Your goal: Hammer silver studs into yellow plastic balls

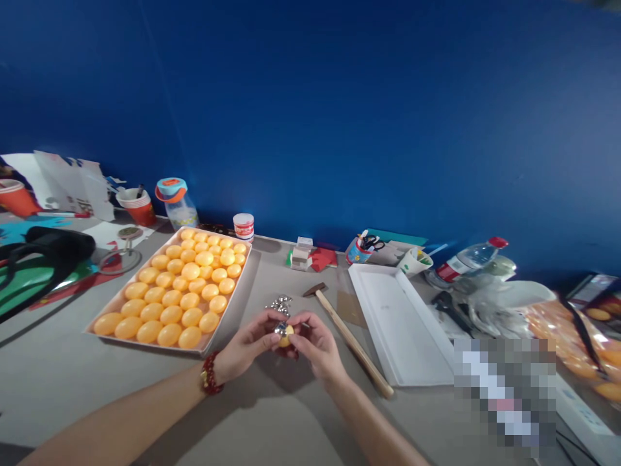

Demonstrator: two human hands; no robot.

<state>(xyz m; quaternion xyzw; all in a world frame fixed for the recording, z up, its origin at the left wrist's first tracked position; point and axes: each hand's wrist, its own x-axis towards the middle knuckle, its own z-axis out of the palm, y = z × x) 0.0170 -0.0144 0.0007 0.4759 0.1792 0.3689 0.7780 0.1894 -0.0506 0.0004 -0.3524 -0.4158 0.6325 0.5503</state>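
Note:
In front of me my left hand (255, 340) and my right hand (314, 344) meet, fingers closed around a small orange ball (290, 331). A shiny silver metal piece (280, 329) sits against the ball on the left hand's side. Fingers hide part of both, so I cannot tell how they join. Just beyond my fingertips lies a little pile of shiny metal pieces (280, 303). To the left, a shallow box (206, 353) holds many orange table tennis balls (169, 315). A hammer (352, 343) with a wooden handle lies to the right of my hands.
Right of the hammer rests a white tray (395, 323). Behind it stand a cup of pens and scissors (361, 250) and a plastic bottle (466, 262). Small boxes (301, 254) and a round tub (243, 226) line the blue wall. Bagged orange balls (567, 336) lie far right.

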